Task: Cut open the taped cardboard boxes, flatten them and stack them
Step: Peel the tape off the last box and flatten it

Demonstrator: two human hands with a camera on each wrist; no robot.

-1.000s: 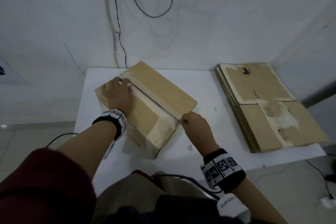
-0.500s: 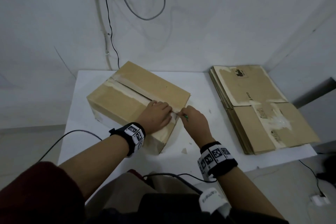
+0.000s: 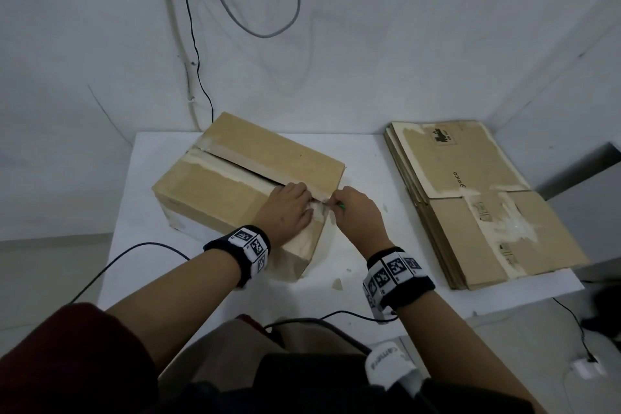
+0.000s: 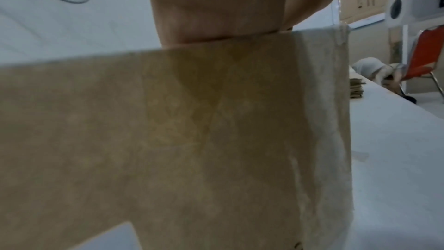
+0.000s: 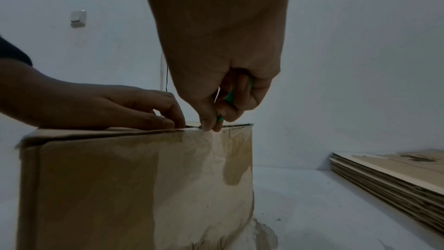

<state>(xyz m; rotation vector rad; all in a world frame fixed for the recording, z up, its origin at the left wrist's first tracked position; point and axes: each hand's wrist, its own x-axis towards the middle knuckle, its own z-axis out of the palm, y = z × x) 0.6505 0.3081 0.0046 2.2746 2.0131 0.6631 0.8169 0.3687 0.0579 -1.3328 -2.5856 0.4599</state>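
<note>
A brown cardboard box [image 3: 235, 198] stands on the white table [image 3: 363, 158], and a dark gap runs along its taped top seam. My left hand [image 3: 289, 208] presses on the near flap at the seam's right end, fingertips [image 5: 168, 119] at the flap's edge. My right hand [image 3: 353, 208] grips a green-handled cutter [image 5: 229, 95], its tip at the seam's end on the box's top edge [image 5: 211, 128]. The left wrist view shows only the box's side [image 4: 168, 140] and the heel of my left hand [image 4: 216, 7]. A stack of flattened boxes [image 3: 477, 205] lies to the right.
Small tape scraps [image 3: 337, 284] lie on the table near the box's front corner. Cables hang on the wall [image 3: 201, 77] behind, and one trails on the floor [image 3: 111, 265] at left. An orange chair [image 4: 427, 60] stands beyond the table's right end.
My left hand slid from the far left of the box top to the near right end of the seam. The seam now gapes open. My right hand stays at the seam's end.
</note>
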